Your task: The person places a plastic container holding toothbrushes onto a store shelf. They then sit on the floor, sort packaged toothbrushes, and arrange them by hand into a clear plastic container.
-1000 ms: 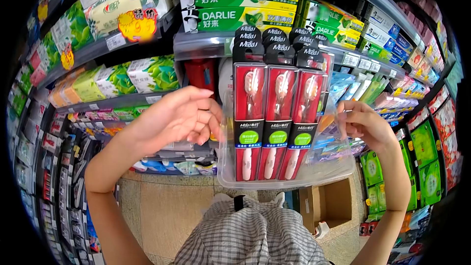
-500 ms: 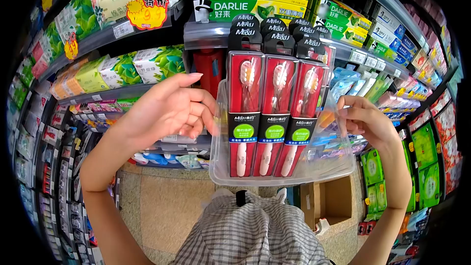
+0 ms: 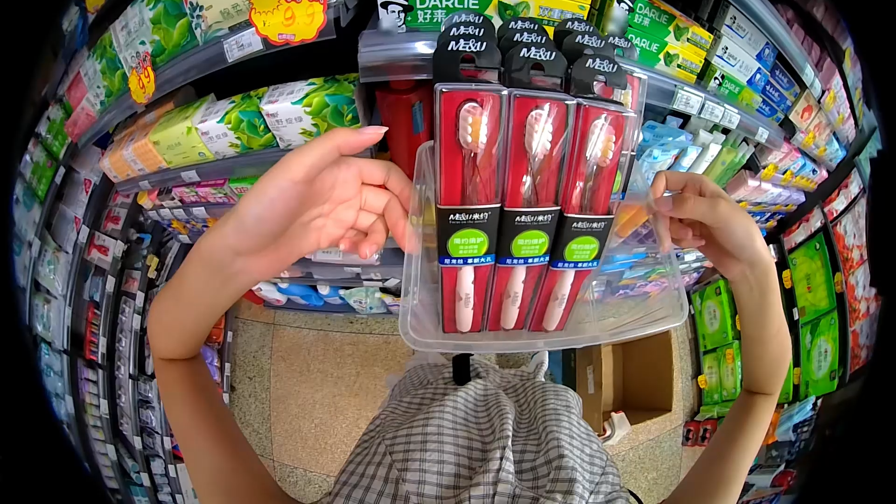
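Note:
A clear plastic box is in front of my body, tilted toward me. Inside stand several boxed toothbrushes with red backing, black ME&U hanging tabs and green round labels, lined up in three rows. My left hand is at the box's left wall, its fingers curled against the side and its thumb sticking out above. At the right wall, my right hand has its fingers bent around the upper edge. Part of the fingers' contact with the clear plastic is hard to make out.
Ahead, shelves carry green and yellow Darlie toothpaste boxes and tissue packs. A red object stands behind the toothbrushes. An open cardboard box is on the tiled floor. Green packs line the right side.
The plastic box with the toothbrushes has tipped slightly and its right side has shifted a little to the right along with my right hand. My left hand keeps nearly the same pose.

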Demonstrator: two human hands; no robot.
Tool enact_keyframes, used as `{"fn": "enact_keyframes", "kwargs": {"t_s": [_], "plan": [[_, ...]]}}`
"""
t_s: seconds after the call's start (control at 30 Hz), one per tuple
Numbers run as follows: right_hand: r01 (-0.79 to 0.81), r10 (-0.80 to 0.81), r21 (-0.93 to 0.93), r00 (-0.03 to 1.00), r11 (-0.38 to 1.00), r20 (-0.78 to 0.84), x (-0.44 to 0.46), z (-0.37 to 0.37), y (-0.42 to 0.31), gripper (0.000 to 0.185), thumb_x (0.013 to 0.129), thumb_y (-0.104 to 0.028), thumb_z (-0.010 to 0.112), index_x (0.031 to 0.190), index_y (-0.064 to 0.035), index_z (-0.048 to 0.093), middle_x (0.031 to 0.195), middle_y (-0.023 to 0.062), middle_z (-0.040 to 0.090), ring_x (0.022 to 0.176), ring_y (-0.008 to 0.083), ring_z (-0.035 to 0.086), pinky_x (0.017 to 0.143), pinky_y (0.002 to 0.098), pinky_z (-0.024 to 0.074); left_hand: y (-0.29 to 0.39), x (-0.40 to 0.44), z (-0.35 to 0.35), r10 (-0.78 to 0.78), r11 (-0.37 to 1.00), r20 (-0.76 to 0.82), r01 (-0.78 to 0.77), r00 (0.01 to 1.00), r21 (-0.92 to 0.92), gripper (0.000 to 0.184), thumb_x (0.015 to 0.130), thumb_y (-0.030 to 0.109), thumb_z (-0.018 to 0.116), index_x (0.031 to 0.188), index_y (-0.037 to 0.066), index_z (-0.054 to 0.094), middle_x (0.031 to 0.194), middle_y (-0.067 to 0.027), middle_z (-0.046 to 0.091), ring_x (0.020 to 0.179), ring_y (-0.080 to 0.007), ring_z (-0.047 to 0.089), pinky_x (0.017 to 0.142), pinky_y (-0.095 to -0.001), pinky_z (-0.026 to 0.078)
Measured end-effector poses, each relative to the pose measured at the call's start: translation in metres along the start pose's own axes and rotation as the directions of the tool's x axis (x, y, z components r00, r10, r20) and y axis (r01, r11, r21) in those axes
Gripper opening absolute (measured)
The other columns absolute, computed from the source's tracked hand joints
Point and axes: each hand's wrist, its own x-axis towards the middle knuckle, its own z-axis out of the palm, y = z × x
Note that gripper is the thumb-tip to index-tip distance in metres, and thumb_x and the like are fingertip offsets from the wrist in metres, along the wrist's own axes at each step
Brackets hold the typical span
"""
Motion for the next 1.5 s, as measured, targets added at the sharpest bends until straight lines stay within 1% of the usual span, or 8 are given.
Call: {"fn": "enact_keyframes", "kwargs": {"t_s": [0.3, 0.47, 0.63, 0.93, 1.07, 1.1, 1.2, 1.5], "plan": [[-0.007, 0.007, 0.013, 1.000, 1.000, -0.014, -0.008, -0.004, 0.003, 0.010, 0.089, -0.016, 0.059, 0.086, -0.0069, 0.059, 0.079, 0.0097, 0.069, 0.049, 0.0010, 0.038, 0.043, 0.0176, 0.0252, -0.001, 0.006, 0.003, -0.026, 1.000, -0.007, 0.026, 1.000, 0.001, 0.056, 0.098, 0.053, 0.032, 0.098, 0.002, 0.057, 0.090, -0.0197, 0.068, 0.064, -0.0132, 0.058, 0.058, -0.0223, 0.044], [-0.021, 0.021, 0.054, 1.000, 0.998, -0.003, -0.008, -0.006, 0.002, 0.009, 0.088, -0.015, 0.061, 0.091, -0.0073, 0.059, 0.072, 0.0115, 0.066, 0.050, 0.0034, 0.043, 0.045, 0.0192, 0.0268, -0.004, 0.005, 0.005, -0.029, 0.992, -0.054, 0.035, 0.998, 0.121, 0.013, 0.092, 0.019, 0.061, 0.097, 0.008, 0.055, 0.090, -0.0118, 0.069, 0.067, -0.0075, 0.058, 0.059, -0.0194, 0.041], [-0.023, 0.023, 0.086, 1.000, 0.996, 0.005, -0.013, -0.006, -0.007, 0.011, 0.087, -0.015, 0.064, 0.093, -0.0073, 0.058, 0.078, 0.0078, 0.065, 0.055, 0.0038, 0.046, 0.047, 0.0182, 0.0282, 0.002, 0.004, 0.010, 0.016, 0.992, -0.088, -0.005, 0.996, 0.129, 0.017, 0.088, 0.015, 0.065, 0.098, 0.006, 0.056, 0.085, -0.0069, 0.066, 0.072, -0.0099, 0.061, 0.062, -0.0202, 0.043], [0.005, -0.002, 0.079, 0.999, 0.997, -0.038, -0.023, 0.004, -0.026, 0.015, 0.087, -0.010, 0.062, 0.099, -0.0053, 0.055, 0.078, 0.0041, 0.061, 0.063, 0.0054, 0.050, 0.050, 0.0190, 0.0318, 0.015, -0.005, 0.014, 0.035, 0.997, -0.089, -0.029, 0.995, 0.065, 0.017, 0.087, 0.011, 0.066, 0.098, 0.003, 0.055, 0.084, -0.0087, 0.065, 0.072, -0.0205, 0.068, 0.060, -0.0251, 0.048], [-0.010, 0.008, 0.059, 0.999, 0.998, 0.037, -0.020, -0.002, -0.022, 0.016, 0.088, -0.010, 0.060, 0.102, -0.0056, 0.055, 0.081, 0.0031, 0.060, 0.069, 0.0063, 0.053, 0.051, 0.0186, 0.0346, 0.016, -0.008, 0.013, 0.006, 0.998, -0.072, -0.001, 0.997, 0.065, 0.018, 0.088, 0.010, 0.066, 0.099, 0.002, 0.054, 0.085, -0.0092, 0.065, 0.073, -0.0218, 0.069, 0.060, -0.0249, 0.050], [0.017, -0.017, 0.043, 1.000, 0.999, -0.001, -0.018, -0.001, -0.017, 0.015, 0.087, -0.015, 0.062, 0.096, -0.0046, 0.057, 0.077, 0.0048, 0.063, 0.058, 0.0061, 0.048, 0.048, 0.0192, 0.0312, 0.016, -0.008, 0.013, 0.009, 0.998, -0.069, -0.005, 0.998, 0.059, 0.018, 0.088, 0.010, 0.066, 0.100, 0.002, 0.054, 0.086, -0.0094, 0.065, 0.073, -0.0218, 0.069, 0.060, -0.0248, 0.050], [0.033, -0.033, 0.058, 0.999, 0.998, 0.007, -0.018, -0.002, -0.012, 0.015, 0.087, -0.016, 0.061, 0.097, -0.0049, 0.057, 0.077, 0.0045, 0.063, 0.055, 0.0058, 0.046, 0.047, 0.0193, 0.0305, 0.014, -0.006, 0.013, -0.001, 1.000, -0.074, 0.002, 0.997, 0.024, 0.018, 0.088, 0.009, 0.066, 0.100, 0.002, 0.054, 0.088, -0.0098, 0.066, 0.075, -0.0215, 0.069, 0.062, -0.0243, 0.051], [-0.010, 0.005, 0.097, 0.998, 0.995, 0.057, -0.020, -0.033, 0.005, 0.018, 0.089, -0.020, 0.063, 0.096, -0.0064, 0.054, 0.080, 0.0043, 0.064, 0.060, 0.0062, 0.047, 0.050, 0.0195, 0.0331, 0.009, 0.019, 0.027, -0.056, 0.998, -0.051, 0.058, 0.997, 0.032, 0.016, 0.090, 0.010, 0.063, 0.101, 0.003, 0.054, 0.090, -0.0093, 0.065, 0.080, -0.0227, 0.069, 0.065, -0.0242, 0.050]]}}
